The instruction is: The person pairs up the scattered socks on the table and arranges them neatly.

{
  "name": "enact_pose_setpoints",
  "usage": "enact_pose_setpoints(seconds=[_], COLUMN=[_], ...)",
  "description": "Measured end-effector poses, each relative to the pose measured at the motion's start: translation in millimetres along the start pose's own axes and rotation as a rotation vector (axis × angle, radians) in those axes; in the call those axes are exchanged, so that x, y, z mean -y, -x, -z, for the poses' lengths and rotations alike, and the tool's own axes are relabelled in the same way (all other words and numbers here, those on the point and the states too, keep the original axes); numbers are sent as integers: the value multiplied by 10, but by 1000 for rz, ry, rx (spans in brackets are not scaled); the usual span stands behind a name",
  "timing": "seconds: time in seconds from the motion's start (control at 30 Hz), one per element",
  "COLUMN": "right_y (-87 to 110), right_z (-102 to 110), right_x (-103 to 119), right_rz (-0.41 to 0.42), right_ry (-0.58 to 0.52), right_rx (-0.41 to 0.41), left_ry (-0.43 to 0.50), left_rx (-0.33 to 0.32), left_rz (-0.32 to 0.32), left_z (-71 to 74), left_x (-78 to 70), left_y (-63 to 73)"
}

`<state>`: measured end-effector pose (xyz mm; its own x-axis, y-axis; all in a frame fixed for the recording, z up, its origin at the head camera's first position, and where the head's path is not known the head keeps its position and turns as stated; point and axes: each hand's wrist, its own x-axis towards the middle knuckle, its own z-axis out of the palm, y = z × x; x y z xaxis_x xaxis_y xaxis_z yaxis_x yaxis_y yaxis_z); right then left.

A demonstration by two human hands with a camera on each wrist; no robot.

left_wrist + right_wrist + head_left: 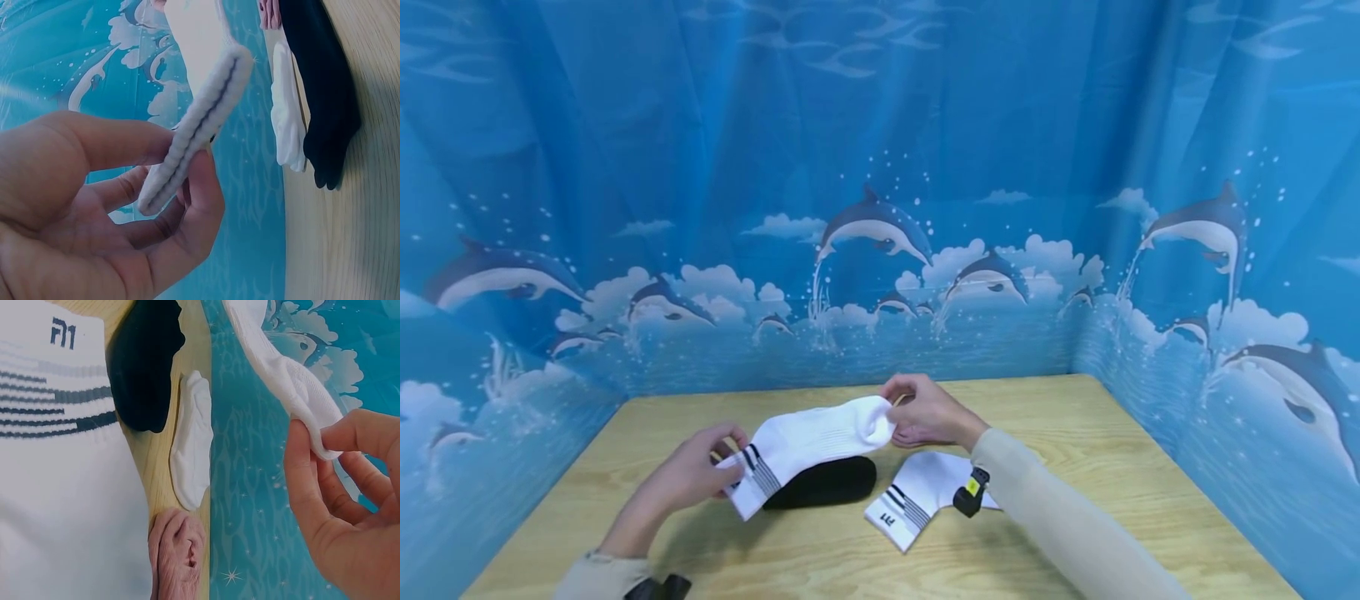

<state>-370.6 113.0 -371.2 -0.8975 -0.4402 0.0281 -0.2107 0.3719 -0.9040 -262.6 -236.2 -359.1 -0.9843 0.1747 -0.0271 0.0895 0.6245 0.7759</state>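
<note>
A white sock with black stripes at its cuff is stretched out above the table between both hands. My left hand pinches the cuff between thumb and fingers, and the cuff's ribbed edge faces the left wrist view. At the other end, my right hand pinches the toe. A matching white sock, with a dark mark on its cuff, lies flat under my right forearm, which covers part of it. Below the held sock is a black sock, partly hidden by it in the head view.
Toward the back of the wooden table lie a smaller white sock and a folded pink sock. Blue dolphin-printed curtains rise along the table's back and sides.
</note>
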Motion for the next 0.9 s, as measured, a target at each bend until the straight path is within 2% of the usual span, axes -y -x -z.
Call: enact_pose_setpoints(seconds=[0.13, 0.37, 0.9], right_y=[1, 22, 72], right_z=[23, 52, 154], right_x=[-7, -23, -65], right_rz=[-10, -15, -37], right_ry=[-2, -36, 10], right_rx=[-2, -3, -47], left_ry=[-5, -2, 0], left_rx=[-6, -13, -7], left_rz=[12, -18, -35], left_z=[-16, -53, -120], left_x=[-37, -64, -148], left_y=[-14, -13, -52])
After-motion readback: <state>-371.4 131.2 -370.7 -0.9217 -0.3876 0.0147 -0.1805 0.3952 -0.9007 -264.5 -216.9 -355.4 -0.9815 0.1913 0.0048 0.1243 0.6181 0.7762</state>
